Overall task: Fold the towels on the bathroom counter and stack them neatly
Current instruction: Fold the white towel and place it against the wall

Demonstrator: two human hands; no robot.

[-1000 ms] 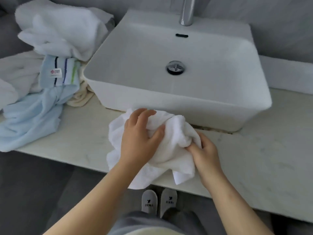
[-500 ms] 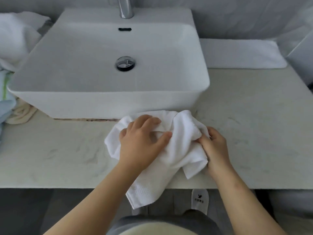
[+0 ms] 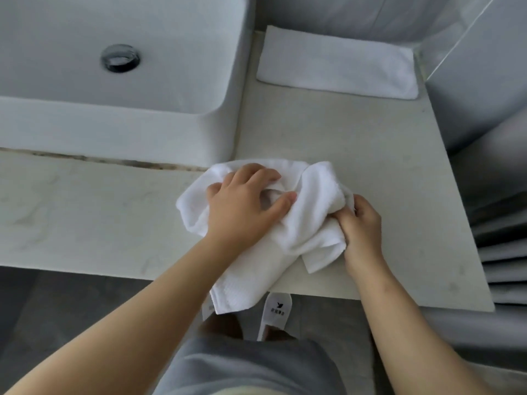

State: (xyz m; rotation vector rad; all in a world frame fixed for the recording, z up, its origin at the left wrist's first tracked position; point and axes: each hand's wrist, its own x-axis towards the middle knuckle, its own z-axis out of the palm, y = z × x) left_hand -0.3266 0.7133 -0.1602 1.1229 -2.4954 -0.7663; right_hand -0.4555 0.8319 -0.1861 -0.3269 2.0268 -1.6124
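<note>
The towel (image 3: 302, 223) lies crumpled at centre frame on the counter (image 3: 85, 212), just right of the sink (image 3: 119, 121), with 1 corner hanging over the front edge. The left hand (image 3: 242, 206) sits on top, fingers and thumb curled into a fold of the cloth. The right hand (image 3: 360, 226) pinches the bunched right edge. It looks soft, light and limp, so it will sag and hold no shape unless it is spread flat. My judgement: the best hold is at 2 corners or along 1 hem, pulled taut, not in the bunched middle. A folded towel (image 3: 336, 67) lies flat in the upper right, well apart, a likely base for the stack.
</note>
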